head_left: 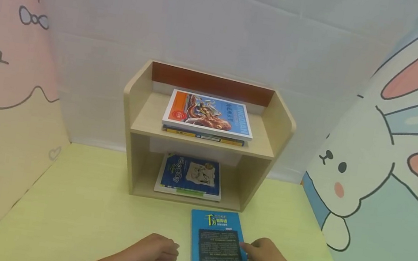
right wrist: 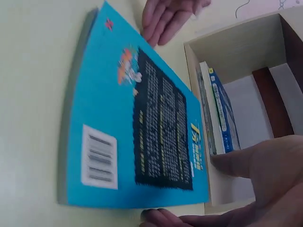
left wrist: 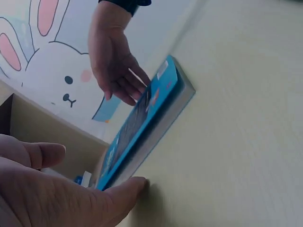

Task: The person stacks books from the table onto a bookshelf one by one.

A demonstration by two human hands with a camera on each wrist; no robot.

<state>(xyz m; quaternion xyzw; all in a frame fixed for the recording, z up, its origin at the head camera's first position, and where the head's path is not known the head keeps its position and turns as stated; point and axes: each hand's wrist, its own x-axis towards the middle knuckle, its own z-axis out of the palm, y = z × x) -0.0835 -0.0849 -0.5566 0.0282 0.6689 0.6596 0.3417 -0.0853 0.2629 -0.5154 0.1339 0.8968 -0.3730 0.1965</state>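
Observation:
A blue paperback book (head_left: pixel 217 252) lies back cover up on the table, a dark text panel and a barcode on it. My left hand (head_left: pixel 153 252) is just left of the book, loosely bent and holding nothing. At the opposite long edge is my right hand (head_left: pixel 265 256), its thumb overlapping the cover's edge in the head view. The left wrist view shows the right hand (left wrist: pixel 116 64) with loose, spread fingers beside the book (left wrist: pixel 142 118). In the right wrist view, the right fingers (right wrist: pixel 163 218) are low beside the book's edge.
Behind the book stands a two-tier wooden shelf (head_left: pixel 203 145). A flat stack topped by an orange-and-blue book (head_left: pixel 209 115) is on its upper tier. Dark blue books (head_left: pixel 190 175) lie below. Rabbit-printed panels (head_left: pixel 399 175) flank the pale yellow table (head_left: pixel 82 202).

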